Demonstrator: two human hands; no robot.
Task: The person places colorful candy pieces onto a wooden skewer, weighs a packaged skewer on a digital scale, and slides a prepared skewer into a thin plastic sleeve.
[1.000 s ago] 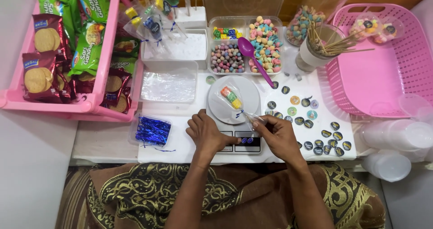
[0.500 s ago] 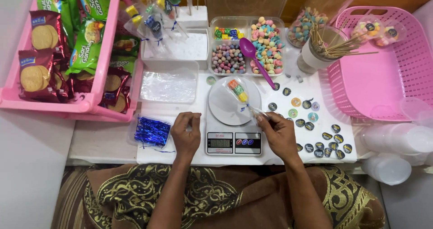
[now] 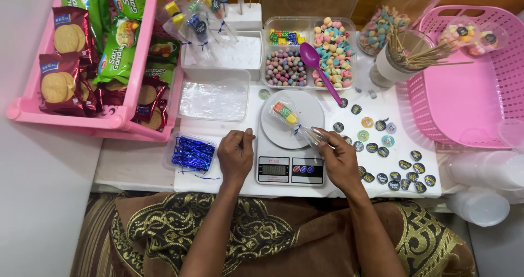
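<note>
Right, our right hand (image 3: 339, 158) pinches the candy bag's (image 3: 295, 121) twisted tail. Bag lies diagonally on the scale (image 3: 289, 146), candies up-left. Left hand (image 3: 236, 156) rests curled, empty.

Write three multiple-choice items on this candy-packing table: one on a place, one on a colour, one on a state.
1. Where does the purple spoon lie?
A. On the candy trays
B. In the pink basket
C. On the floor

2. What colour are the twist ties beside the left hand?
A. Red
B. Blue
C. White

3. What is the right hand doing?
A. Resting flat and empty
B. Pressing a scale button
C. Holding the end of a clear candy bag that lies on the scale

Answers:
1 A: the spoon rests across the candy compartments.
2 B: the shiny strips in the small tray are blue.
3 C: the fingers pinch the bag's twisted end at the pan's edge, with the candies lying on the pan.
</note>
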